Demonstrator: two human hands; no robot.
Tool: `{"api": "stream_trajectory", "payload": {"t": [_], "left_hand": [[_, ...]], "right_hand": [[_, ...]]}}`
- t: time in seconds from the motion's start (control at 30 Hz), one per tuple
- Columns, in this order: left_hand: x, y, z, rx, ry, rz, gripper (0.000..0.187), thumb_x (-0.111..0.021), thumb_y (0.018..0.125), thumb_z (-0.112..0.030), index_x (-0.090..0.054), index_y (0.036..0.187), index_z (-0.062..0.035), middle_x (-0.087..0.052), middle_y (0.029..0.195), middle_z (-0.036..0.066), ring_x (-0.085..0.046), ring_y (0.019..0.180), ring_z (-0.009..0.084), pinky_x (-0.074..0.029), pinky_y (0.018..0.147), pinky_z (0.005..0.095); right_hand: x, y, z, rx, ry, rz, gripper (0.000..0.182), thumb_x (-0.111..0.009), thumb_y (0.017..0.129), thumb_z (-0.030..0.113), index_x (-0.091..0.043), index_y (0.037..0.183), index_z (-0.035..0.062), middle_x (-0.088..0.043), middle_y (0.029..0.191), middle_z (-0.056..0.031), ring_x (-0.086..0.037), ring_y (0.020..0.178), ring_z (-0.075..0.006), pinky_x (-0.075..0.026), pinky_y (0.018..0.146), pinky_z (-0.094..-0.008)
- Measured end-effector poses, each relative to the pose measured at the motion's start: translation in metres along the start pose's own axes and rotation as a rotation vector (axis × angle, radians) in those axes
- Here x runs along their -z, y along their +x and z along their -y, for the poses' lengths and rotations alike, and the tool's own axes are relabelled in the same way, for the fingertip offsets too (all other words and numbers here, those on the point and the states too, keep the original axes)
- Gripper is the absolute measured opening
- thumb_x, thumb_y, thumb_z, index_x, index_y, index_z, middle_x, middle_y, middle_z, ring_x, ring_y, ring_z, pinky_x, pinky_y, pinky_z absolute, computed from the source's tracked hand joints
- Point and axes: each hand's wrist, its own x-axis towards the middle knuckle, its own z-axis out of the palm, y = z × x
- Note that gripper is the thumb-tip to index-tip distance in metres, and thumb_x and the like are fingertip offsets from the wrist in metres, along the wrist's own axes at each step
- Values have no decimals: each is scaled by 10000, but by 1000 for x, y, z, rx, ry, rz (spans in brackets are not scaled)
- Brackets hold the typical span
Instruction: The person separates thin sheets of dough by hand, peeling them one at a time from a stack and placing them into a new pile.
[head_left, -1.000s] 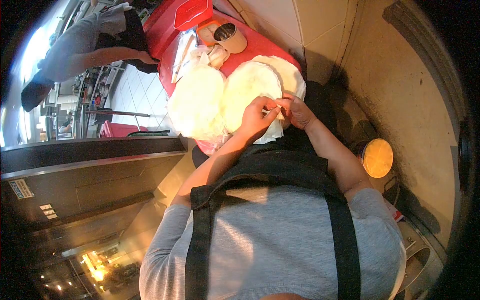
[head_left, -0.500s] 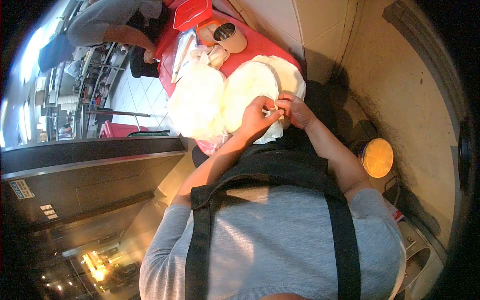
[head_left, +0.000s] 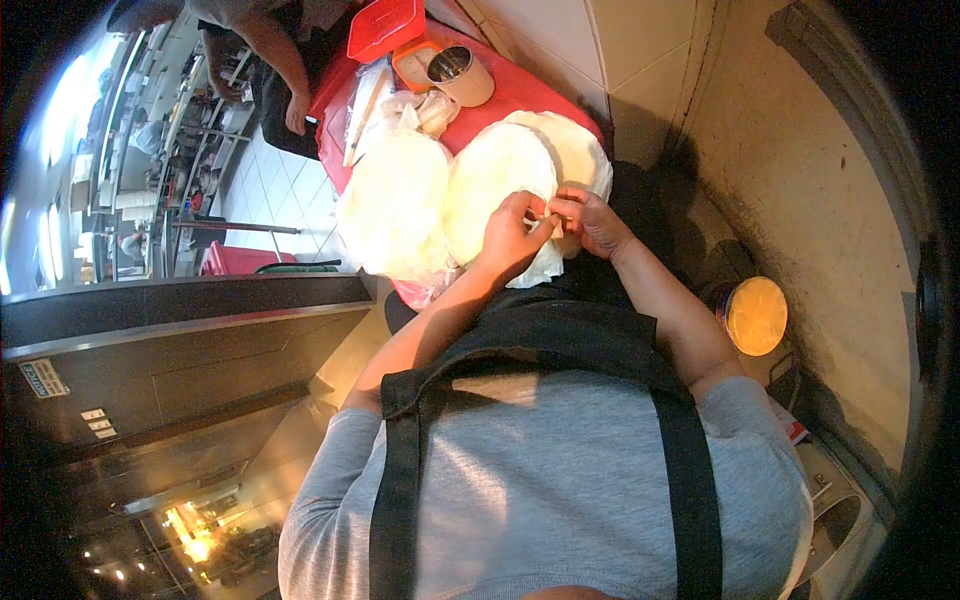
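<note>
Both my hands meet at the near right edge of a thin pale round sheet [head_left: 500,165], which looks like flat dough. My left hand [head_left: 514,236] is closed in a pinch at that edge, thumb toward the right. Just beside it, my right hand [head_left: 594,222] pinches the same edge, its fingertips almost touching the left ones. Part of the edge hangs below the fingers. Another pale round [head_left: 570,150] lies partly behind, and a brightly lit pile of pale rounds [head_left: 395,205] sits on plastic to the left.
On the red table [head_left: 535,85] stand a metal cup [head_left: 470,82], an orange-rimmed container [head_left: 412,65], a red container [head_left: 385,28] and crumpled plastic [head_left: 432,110]. A wall [head_left: 800,180] rises at right, near a yellow-topped round tin [head_left: 755,315]. Another person's arm [head_left: 280,60] is at upper left.
The other person at upper left has shifted, with a second hand now showing. My left thumb has drawn slightly back toward the fingers; my right hand stays nearly in place.
</note>
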Motion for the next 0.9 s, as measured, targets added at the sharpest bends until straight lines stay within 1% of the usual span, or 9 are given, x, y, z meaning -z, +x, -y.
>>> {"api": "stream_trajectory", "payload": {"t": [0.03, 0.13, 0.23, 0.33, 0.43, 0.53, 0.63, 0.73, 0.9], "left_hand": [[0, 0, 1, 13, 0, -5, 202, -694, 722, -144, -548, 785, -20, -558, 732, 120, -575, 656, 230, -489, 603, 333], [2, 1, 4, 5, 0, -24, 174, -689, 735, -129, -559, 754, -14, -562, 710, 117, -571, 630, 221, -482, 594, 320], [4, 0, 7, 57, 15, -30, 162, -692, 752, -132, -585, 747, -10, -582, 696, 107, -571, 621, 197, -469, 587, 293], [6, 1, 9, 119, -89, -30, 174, -702, 765, -159, -608, 762, -13, -601, 695, 81, -563, 627, 151, -456, 587, 264], [6, 1, 9, 166, -160, 80, 152, -683, 808, -144, -603, 807, -16, -584, 720, 4, -517, 671, 64, -435, 610, 214], [7, -1, 4, 101, -214, 91, 156, -702, 790, -129, -599, 825, -18, -566, 714, -12, -508, 665, 60, -438, 622, 213], [6, -2, 2, 66, -173, 92, 167, -713, 773, -106, -593, 849, -17, -556, 708, -12, -508, 665, 62, -443, 625, 215], [7, -2, 2, 80, -84, 95, 166, -707, 770, -96, -590, 857, -16, -559, 710, -7, -508, 665, 64, -448, 627, 217], [6, -2, 2, 90, -144, 100, 157, -688, 773, -75, -587, 876, -14, -566, 716, 1, -523, 676, 73, -460, 643, 227]], "right_hand": [[-1, 0, 0, 5, 28, 20, 249, -688, 748, 213, -585, 918, 64, -566, 844, 8, -523, 739, -71, -418, 638, -198], [-9, -6, 5, 58, -91, 85, 259, -712, 716, 144, -561, 909, 62, -575, 865, -10, -547, 799, -92, -441, 712, -207], [-9, -6, 5, 63, -181, 66, 274, -721, 691, 89, -540, 895, 65, -582, 878, -30, -565, 823, -112, -453, 762, -227], [-11, -6, 3, 83, -133, 97, 243, -710, 700, 88, -545, 876, 70, -581, 866, -21, -565, 798, -107, -457, 750, -232], [-6, -2, -4, 82, -192, 0, 194, -701, 722, 121, -565, 852, 72, -571, 809, 6, -545, 739, -95, -448, 694, -222], [-1, -2, -4, 108, -193, -78, 158, -692, 745, 170, -583, 818, 82, -547, 748, 38, -500, 674, -67, -409, 617, -198], [-2, -3, -1, 114, -146, -54, 158, -690, 753, 201, -587, 797, 90, -527, 713, 54, -455, 619, -45, -364, 564, -182], [-1, -1, -3, 124, -187, -61, 98, -667, 771, 138, -581, 800, 103, -526, 720, 58, -451, 610, -31, -359, 555, -182], [-3, -3, -1, 116, -175, -61, 141, -689, 751, 180, -585, 797, 97, -526, 705, 52, -452, 608, -39, -355, 548, -180]]}}
